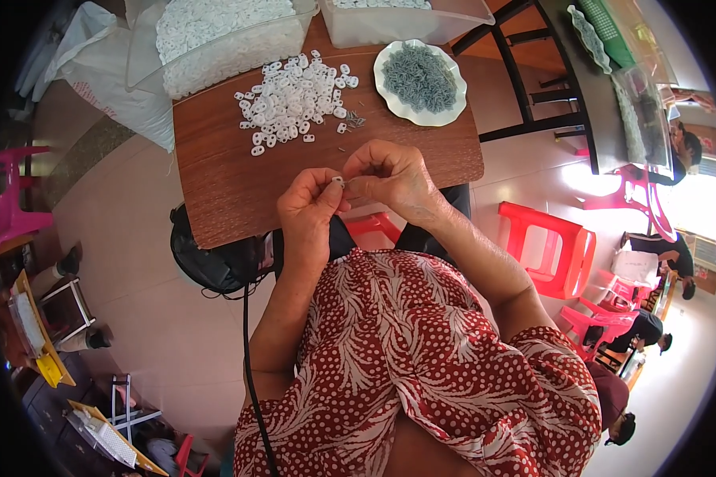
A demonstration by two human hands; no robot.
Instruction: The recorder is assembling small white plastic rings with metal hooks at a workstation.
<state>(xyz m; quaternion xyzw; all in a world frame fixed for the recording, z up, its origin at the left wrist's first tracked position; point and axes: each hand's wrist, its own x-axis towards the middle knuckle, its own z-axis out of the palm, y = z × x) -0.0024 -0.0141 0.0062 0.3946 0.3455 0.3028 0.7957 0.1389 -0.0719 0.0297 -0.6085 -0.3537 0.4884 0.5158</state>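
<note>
My left hand [310,199] is closed in a pinch around a small white plastic piece [338,180] with holes, held just above the table's near edge. Against it, my right hand [396,179] pinches with thumb and forefinger. A thin grey piece, seemingly a screw, shows in part at its fingertips. Beyond my hands lies a loose pile of white two-holed plastic pieces [298,95]. Several grey screws [356,120] lie beside that pile. To the right, a white scalloped plate [433,119] bears a heap of small grey screws [420,77].
A clear bin [239,60] full of white pieces stands at the far left of the brown table [215,183], with a second bin [406,28] beside it. A white sack [127,95] leans at left. Red stools [545,250] stand at right. Other people sit farther right.
</note>
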